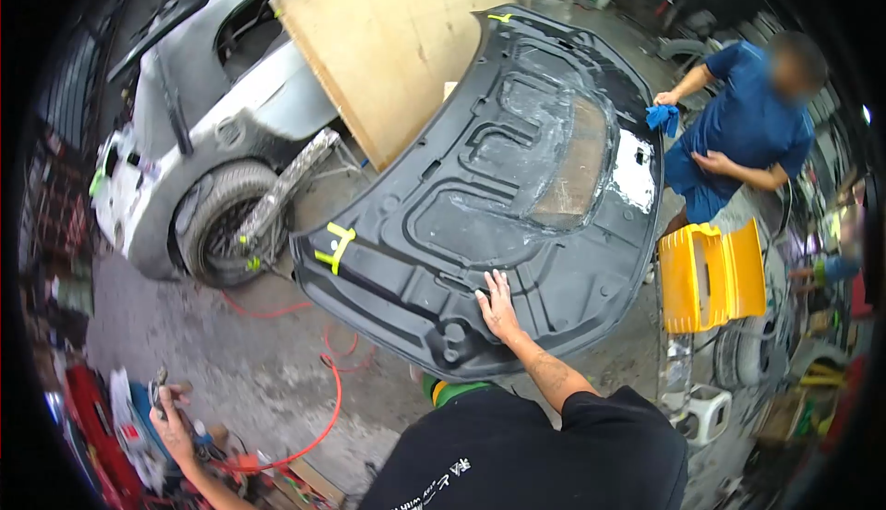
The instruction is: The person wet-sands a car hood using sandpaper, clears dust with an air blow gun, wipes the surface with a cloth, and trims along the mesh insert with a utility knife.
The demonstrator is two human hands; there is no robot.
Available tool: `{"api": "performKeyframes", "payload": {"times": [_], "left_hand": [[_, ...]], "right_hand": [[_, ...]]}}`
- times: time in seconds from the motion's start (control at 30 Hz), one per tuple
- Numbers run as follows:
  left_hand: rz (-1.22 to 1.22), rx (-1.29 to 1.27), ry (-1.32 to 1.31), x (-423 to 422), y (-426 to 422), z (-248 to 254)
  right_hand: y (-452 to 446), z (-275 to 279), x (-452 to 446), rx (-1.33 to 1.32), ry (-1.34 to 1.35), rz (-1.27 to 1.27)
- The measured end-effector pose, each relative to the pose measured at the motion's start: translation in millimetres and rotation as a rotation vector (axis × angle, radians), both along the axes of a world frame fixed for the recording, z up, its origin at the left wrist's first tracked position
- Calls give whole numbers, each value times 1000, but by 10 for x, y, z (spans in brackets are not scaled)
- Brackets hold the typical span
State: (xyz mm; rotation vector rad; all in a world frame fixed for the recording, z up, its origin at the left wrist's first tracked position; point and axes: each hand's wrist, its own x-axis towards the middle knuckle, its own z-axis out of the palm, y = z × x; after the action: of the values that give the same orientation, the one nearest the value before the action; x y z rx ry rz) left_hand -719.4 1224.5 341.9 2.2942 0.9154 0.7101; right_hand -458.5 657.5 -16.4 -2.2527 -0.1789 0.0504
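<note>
A black car hood [438, 233] lies in front of me with its underside up. My right hand [499, 307] rests on its near part, fingers stretched out and slightly spread. Yellow-green tape [340, 250] marks the hood's left corner, and a brown patch [574, 164] and a white patch [635, 173] show on its right side. Off to the lower left, my left hand [172, 422] is closed around a small dark metal tool [159, 392]. That tool's exact kind is hard to make out. A red hose [334, 408] curves along the floor toward that side.
A co-worker [752, 127] stands at the hood's right edge with a blue cloth [663, 119] in one hand. Yellow panels [711, 275] stand at the right above a white stool [709, 415]. On the left is a partly stripped car [217, 95], beside a large wooden board [388, 39].
</note>
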Motion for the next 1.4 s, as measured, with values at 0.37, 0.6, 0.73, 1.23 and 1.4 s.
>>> {"api": "performKeyframes", "payload": {"times": [0.37,0.6,0.73,1.23,1.4], "left_hand": [[-464,273,61,2474,1261,408],[-823,69,29,4305,1338,588],[-1101,102,-278,5102,1204,716],[-1328,-1117,-162,6150,-552,502],[-1462,-1046,145,5671,-1415,80]], "right_hand": [[1322,237,601,22,-70,-240],[1643,423,364,-26,-54,-629],[2028,477,-234,-28,-14,-906],[3412,722,89,259,-150,-914],[3555,1391,828,464,-259,-510]]}}
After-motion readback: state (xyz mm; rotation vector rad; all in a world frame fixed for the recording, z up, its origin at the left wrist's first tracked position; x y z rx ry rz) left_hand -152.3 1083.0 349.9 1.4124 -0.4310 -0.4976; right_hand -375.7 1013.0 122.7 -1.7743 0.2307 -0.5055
